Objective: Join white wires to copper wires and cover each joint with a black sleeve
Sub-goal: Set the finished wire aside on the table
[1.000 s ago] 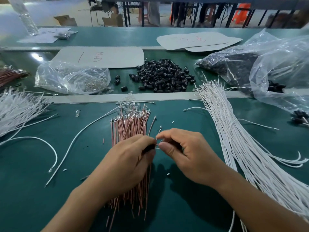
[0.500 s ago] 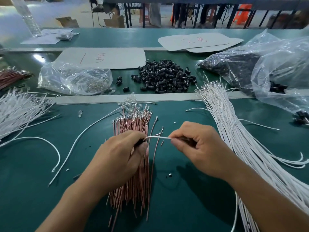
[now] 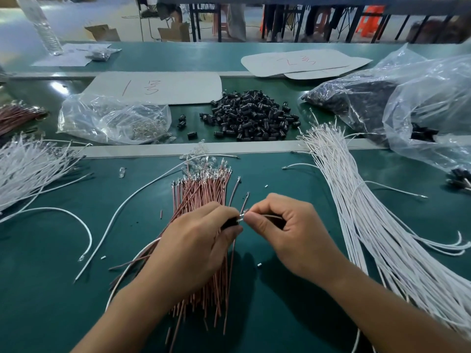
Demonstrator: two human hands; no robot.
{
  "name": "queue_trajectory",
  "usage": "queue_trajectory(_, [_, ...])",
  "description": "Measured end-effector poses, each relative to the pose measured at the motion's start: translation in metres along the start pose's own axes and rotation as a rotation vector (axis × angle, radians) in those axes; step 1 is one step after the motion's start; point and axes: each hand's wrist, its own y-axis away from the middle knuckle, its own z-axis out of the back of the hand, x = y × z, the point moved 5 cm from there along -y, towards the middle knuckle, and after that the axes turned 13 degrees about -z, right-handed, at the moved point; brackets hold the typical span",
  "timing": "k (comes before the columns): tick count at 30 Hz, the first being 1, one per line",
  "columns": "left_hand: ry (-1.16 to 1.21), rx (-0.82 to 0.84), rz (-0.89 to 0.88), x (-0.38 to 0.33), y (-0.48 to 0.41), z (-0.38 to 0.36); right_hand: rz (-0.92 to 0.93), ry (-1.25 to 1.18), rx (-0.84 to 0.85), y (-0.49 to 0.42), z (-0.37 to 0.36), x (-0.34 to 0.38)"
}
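Left hand (image 3: 196, 240) grips a black sleeve (image 3: 229, 223); right hand (image 3: 283, 230) pinches a wire tip (image 3: 244, 214) at its mouth, above the copper wires (image 3: 204, 192) mid-bench (image 3: 293, 289).

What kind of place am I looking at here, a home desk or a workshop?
Most likely a factory assembly bench for wiring: a long green worktable, bulk bundles of white wires and copper wires, and a heap of black sleeves.

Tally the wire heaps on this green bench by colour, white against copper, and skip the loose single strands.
White wire heaps: 2
Copper wire bundles: 2
Total: 4
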Motion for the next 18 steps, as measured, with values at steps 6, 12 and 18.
queue_trajectory(6, [-0.011,-0.055,0.036,0.005,0.001,0.007,-0.076,-0.125,0.039,-0.005,0.017,-0.006])
queue_trajectory(12, [0.011,0.0,-0.015,-0.005,-0.001,-0.002,-0.114,-0.18,0.076,-0.003,-0.006,-0.007])
queue_trajectory(18, [0.002,0.012,-0.021,-0.003,0.001,-0.005,-0.112,-0.188,0.149,-0.003,-0.004,-0.008])
